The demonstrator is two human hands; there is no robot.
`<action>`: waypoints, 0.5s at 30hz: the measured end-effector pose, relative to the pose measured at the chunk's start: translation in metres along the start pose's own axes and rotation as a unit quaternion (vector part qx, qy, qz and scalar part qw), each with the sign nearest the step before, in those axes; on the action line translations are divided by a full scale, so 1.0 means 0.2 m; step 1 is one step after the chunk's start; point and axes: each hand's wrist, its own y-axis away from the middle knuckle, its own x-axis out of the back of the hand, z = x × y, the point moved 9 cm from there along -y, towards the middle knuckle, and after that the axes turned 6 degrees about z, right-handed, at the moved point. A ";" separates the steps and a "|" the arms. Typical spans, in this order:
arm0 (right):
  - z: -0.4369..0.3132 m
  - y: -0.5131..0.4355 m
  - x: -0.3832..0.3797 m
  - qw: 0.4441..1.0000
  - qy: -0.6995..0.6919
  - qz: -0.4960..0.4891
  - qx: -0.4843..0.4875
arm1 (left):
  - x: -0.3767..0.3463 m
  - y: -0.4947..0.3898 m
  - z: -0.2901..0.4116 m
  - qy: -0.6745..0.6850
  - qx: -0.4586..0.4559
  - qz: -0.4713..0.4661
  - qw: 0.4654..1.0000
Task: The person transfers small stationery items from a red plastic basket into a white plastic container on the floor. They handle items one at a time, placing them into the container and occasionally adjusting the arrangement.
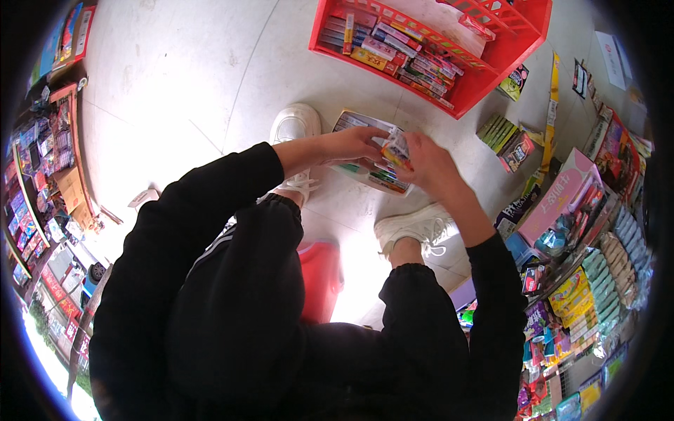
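Observation:
Between my two hands is a small packet with a clear, shiny wrap [396,149]. My right hand [429,160] grips it from the right, thumb and fingers around its edge. The fingers of my left hand [353,145] reach its left side; whether they press on it is hard to tell. Right below the hands, an open box [363,120] of slim packs lies on the floor, partly hidden by them. Beyond it stands a red plastic basket [458,108] with rows of small packs [389,48] inside.
Green packs [497,131] lie on the floor right of the hands. A pink box [559,197] and shelves of packaged goods line the right side. More goods fill shelves [79,152] at the left. A red stool [320,279] is beneath me, between my white shoes [296,126].

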 end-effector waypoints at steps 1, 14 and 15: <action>0.01 0.03 -0.08 0.999 -0.032 -0.038 -0.023 | -0.05 0.01 -0.03 0.134 0.047 -0.029 0.989; 0.15 0.12 -0.30 0.926 -0.356 -0.067 -0.102 | -0.03 -0.08 -0.23 0.111 0.044 0.083 0.989; 0.15 0.13 -0.31 0.938 -0.327 -0.054 -0.099 | -0.04 -0.08 -0.23 0.051 0.029 0.084 0.995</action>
